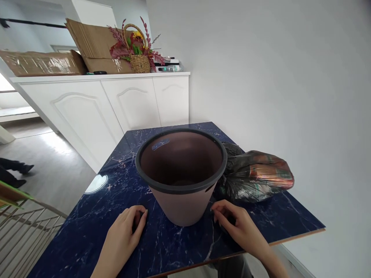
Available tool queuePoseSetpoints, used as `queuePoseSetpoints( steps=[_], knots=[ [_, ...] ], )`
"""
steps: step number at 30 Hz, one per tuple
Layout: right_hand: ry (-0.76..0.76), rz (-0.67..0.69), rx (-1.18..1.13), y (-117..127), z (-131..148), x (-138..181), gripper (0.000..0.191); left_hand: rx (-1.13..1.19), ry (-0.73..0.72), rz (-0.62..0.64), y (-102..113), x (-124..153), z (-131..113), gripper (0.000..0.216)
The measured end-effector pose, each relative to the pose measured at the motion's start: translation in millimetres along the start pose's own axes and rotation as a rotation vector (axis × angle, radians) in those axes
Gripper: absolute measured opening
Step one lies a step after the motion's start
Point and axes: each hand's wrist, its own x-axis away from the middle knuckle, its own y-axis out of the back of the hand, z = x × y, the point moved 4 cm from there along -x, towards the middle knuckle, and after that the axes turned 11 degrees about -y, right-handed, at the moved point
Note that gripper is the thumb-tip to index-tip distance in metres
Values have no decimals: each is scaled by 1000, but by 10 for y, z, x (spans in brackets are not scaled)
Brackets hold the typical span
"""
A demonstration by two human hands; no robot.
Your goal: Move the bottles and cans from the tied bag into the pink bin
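Observation:
A large pinkish-brown flower pot (182, 204) with a dark grey rim stands upright on a dark blue marbled tabletop (95, 227). Its inside looks bare. My left hand (127, 227) rests on the table just left of the pot's base, fingers curled around a small dark object. My right hand (234, 226) lies just right of the base, fingers bent over another dark thing I cannot make out. A dark plastic bag (255, 175) with colourful packaging showing through lies on its side right of the pot, touching it.
White cabinets (116, 104) stand behind the table, carrying flattened cardboard boxes (92, 46) and a wicker basket of flowers (137, 46). A white wall runs along the right. A railing (20, 227) is at lower left, and another person's shoes (17, 170) at far left.

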Motion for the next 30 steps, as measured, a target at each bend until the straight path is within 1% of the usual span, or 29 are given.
queuePoseSetpoints(
  steps=[7, 16, 30],
  knots=[
    [1, 3, -1, 9, -19, -9, 30, 28, 1, 6, 17, -13, -20, 38],
    [-18, -20, 2, 12, 8, 4, 34, 36, 13, -4, 16, -15, -10, 38],
    [-29, -27, 5, 13, -29, 2, 35, 41, 24, 25, 12, -3, 4, 37]
  ],
)
